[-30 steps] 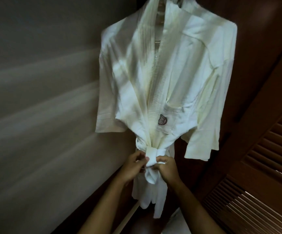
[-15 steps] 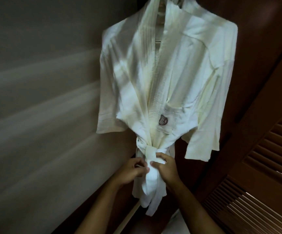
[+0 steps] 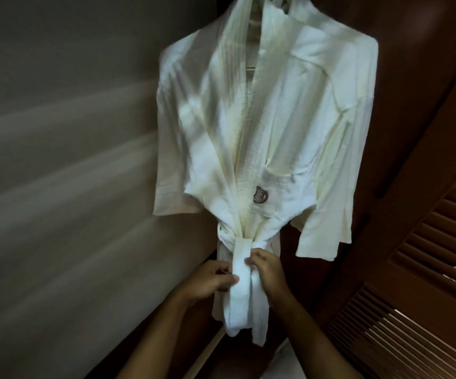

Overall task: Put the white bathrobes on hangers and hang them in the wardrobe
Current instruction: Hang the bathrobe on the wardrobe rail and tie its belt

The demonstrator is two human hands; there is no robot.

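Observation:
A white bathrobe (image 3: 284, 110) hangs in front of me on a hanger (image 3: 251, 67), of which only a pale bar shows inside the collar. A dark round logo marks its chest pocket. The robe's belt (image 3: 241, 258) is tied at the waist, and its loose end hangs down. My left hand (image 3: 210, 280) pinches the left edge of the hanging belt end just below the knot. My right hand (image 3: 265, 272) pinches the right edge at about the same height.
A pale wall (image 3: 57, 160) fills the left side. Dark wooden wardrobe panelling (image 3: 412, 77) stands behind and right of the robe, and a louvred door (image 3: 426, 283) lies at the lower right. Something white (image 3: 284, 362) shows at the bottom between my forearms.
Both hands have slid down from the belt knot onto the hanging end. The belt end now hangs straighter and flatter below the knot.

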